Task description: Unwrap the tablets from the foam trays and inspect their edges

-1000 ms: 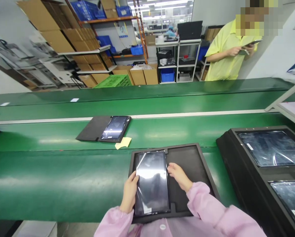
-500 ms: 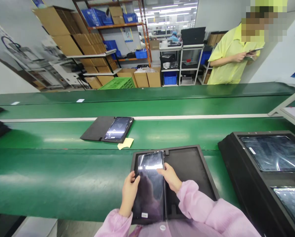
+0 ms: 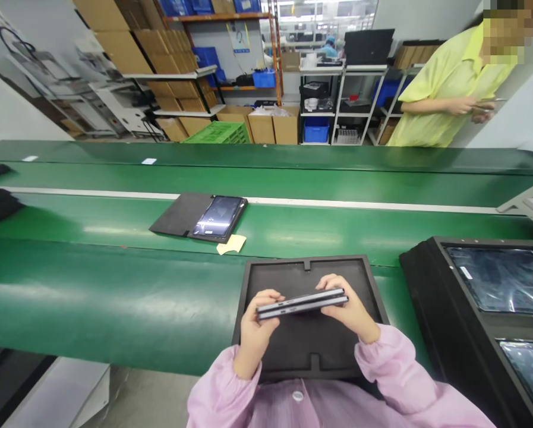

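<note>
Two thin tablets (image 3: 302, 303), stacked face to face or back to back, are held edge-on above a black foam tray (image 3: 288, 351). My left hand (image 3: 255, 330) grips their left end, thumb on the near side and fingers over the far side. At the opposite end my right hand (image 3: 355, 314) is closed in the same way. A slim gap shows between the tablets; their broad faces are turned out of sight. Both recesses of the tray beneath are bare where visible, with small notches at the middle of its far and near edges.
Right of me stands a stack of black trays (image 3: 444, 309) with tablets in the top one. Farther over on the green belt (image 3: 114, 279) lie an opened black folder-like tray with a tablet (image 3: 217, 217) and a yellow paper (image 3: 232, 244). Across the belt stands a person in yellow (image 3: 453, 89).
The tablet that lay in the tray's left side is out of it. Both hands have lifted and turned, and two tablets now show edge-on between them. The view has shifted slightly.
</note>
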`<act>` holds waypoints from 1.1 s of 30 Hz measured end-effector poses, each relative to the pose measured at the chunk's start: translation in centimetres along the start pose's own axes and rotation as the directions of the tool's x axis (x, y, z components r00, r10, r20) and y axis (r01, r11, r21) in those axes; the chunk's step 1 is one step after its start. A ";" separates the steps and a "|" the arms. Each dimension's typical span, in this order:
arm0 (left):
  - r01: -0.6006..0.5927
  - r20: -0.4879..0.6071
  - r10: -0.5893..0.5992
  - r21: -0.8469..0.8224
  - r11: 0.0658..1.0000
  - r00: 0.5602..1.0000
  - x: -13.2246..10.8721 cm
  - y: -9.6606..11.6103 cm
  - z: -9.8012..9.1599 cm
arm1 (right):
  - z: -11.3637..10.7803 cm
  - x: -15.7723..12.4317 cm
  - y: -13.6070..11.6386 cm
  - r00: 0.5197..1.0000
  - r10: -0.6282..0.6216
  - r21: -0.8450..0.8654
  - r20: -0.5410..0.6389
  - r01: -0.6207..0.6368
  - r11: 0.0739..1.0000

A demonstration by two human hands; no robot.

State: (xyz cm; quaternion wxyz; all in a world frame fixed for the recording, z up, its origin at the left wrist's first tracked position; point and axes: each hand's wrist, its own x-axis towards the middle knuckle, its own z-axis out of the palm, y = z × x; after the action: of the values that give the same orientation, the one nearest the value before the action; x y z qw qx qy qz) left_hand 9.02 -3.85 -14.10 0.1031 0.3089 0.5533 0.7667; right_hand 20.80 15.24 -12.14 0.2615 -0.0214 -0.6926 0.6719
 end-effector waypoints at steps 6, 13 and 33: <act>-0.023 0.173 0.013 0.055 0.998 0.985 0.2 1.2 0.6 | -0.5 -0.5 -1.0 0.997 0.071 0.038 0.025 -0.072 0.997; -0.047 0.211 0.034 0.054 0.997 0.977 -0.1 1.1 0.0 | -0.3 -0.7 -0.5 0.998 0.032 0.124 0.048 -0.037 0.992; 0.593 -0.397 -0.513 0.103 0.799 0.761 3.2 -5.6 0.8 | 1.5 -2.3 -0.4 0.886 0.459 -0.699 0.061 -0.291 0.654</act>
State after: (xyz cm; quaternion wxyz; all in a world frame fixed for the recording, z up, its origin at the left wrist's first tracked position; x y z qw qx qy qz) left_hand 5.98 0.40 -17.88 0.1910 -0.0010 0.7113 0.6765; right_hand 22.35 12.91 -12.47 0.0075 -0.1791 -0.8929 0.4131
